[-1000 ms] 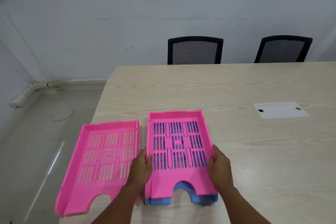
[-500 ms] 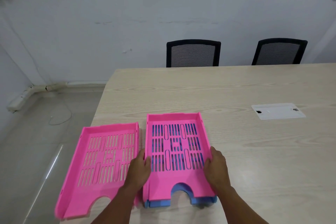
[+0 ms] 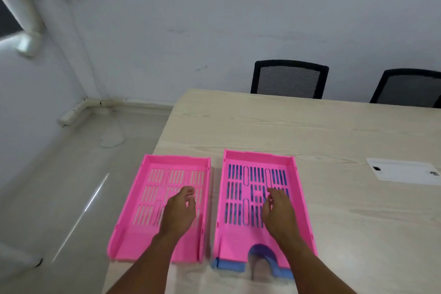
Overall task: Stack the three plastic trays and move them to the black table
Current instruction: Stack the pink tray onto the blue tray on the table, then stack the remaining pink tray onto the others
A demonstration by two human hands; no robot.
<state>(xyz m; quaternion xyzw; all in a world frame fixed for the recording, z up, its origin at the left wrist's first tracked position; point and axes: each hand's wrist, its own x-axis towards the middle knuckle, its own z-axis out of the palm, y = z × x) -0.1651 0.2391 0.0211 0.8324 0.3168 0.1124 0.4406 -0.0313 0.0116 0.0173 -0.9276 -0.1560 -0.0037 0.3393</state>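
The pale wooden table [image 3: 334,131] fills the right and lower middle of the frame, with two black mesh chairs [image 3: 289,79] behind its far edge at upper right. Near its right edge lies a white flat plate [image 3: 403,172]. At lower centre sits my stacked pink tray [image 3: 296,200], nested on the blue tray [image 3: 229,265], whose edge shows under its near end. Just left of that pair, apart by a narrow gap, lies the single pink tray [image 3: 148,198], its left side jutting past the table's edge. My left hand [image 3: 179,210] hangs over the single tray, fingers loosely curled and gripping nothing. My right hand [image 3: 278,210] is over the stacked tray, fingers spread, nothing held
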